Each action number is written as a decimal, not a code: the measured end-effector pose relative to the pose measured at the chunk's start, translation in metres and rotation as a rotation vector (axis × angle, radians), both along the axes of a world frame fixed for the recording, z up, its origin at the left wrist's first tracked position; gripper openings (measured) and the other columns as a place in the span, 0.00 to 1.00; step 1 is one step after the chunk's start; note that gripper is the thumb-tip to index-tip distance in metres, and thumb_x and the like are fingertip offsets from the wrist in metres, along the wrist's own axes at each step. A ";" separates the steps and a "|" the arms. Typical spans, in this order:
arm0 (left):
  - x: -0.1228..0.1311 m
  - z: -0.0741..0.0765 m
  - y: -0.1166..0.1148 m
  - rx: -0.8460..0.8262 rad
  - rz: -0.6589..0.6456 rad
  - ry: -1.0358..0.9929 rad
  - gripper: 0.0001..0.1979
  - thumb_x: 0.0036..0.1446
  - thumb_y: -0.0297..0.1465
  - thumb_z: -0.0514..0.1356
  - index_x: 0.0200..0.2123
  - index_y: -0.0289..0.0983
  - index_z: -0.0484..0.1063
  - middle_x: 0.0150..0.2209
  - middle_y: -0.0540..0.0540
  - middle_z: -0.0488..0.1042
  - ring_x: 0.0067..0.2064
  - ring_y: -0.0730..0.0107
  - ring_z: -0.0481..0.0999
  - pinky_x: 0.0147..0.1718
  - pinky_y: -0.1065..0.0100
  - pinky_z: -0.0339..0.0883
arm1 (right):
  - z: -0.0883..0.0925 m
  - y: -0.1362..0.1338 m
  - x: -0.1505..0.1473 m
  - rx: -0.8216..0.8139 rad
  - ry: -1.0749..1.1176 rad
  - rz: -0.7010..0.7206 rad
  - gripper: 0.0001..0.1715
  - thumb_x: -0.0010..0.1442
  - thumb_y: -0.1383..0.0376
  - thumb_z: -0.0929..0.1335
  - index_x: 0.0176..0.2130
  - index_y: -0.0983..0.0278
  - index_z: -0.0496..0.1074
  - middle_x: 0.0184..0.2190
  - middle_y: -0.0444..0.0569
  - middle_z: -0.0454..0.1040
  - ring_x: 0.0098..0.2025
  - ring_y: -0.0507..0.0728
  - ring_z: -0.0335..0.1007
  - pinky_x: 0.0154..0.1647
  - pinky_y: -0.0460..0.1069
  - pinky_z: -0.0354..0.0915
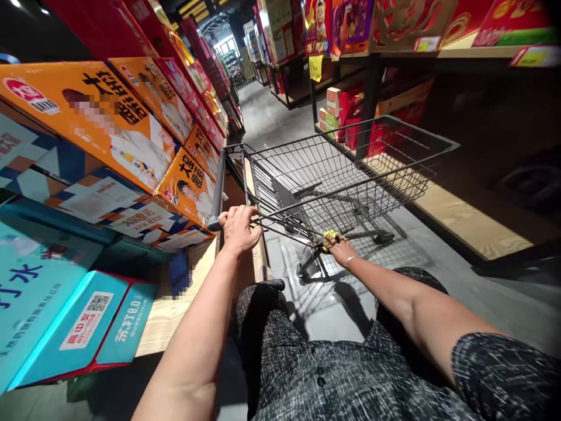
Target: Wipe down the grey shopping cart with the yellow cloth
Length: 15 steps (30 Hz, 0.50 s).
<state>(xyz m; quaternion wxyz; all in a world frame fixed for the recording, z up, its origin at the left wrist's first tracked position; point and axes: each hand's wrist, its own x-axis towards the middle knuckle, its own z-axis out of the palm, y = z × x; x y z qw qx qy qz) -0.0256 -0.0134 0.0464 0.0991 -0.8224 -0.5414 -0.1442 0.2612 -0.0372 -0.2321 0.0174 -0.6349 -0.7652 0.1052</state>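
Stacked orange boxes (100, 117) and teal boxes (39, 292) crowd a shelf just left of the left fingers. A low wooden shelf (464, 222) lies well to the right of the right fingers. Between them the wire cart (350, 169) stands empty, its long axis running from the fingers ahead and rightward down the aisle, with its grey bar (218, 187) at the left end. The left hand (239, 228) is curled over the near rim beside that bar. The right hand (339, 247), wearing a bracelet (350, 259), is closed on the same rim, with a yellow item (331, 235) under its fingers
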 end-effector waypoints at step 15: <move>-0.002 -0.004 -0.009 0.080 -0.009 -0.025 0.12 0.57 0.38 0.63 0.44 0.43 0.73 0.42 0.46 0.80 0.51 0.52 0.73 0.53 0.50 0.54 | 0.100 0.033 -0.052 0.803 0.304 0.172 0.26 0.67 0.65 0.69 0.60 0.41 0.74 0.60 0.47 0.71 0.64 0.64 0.55 0.67 0.64 0.53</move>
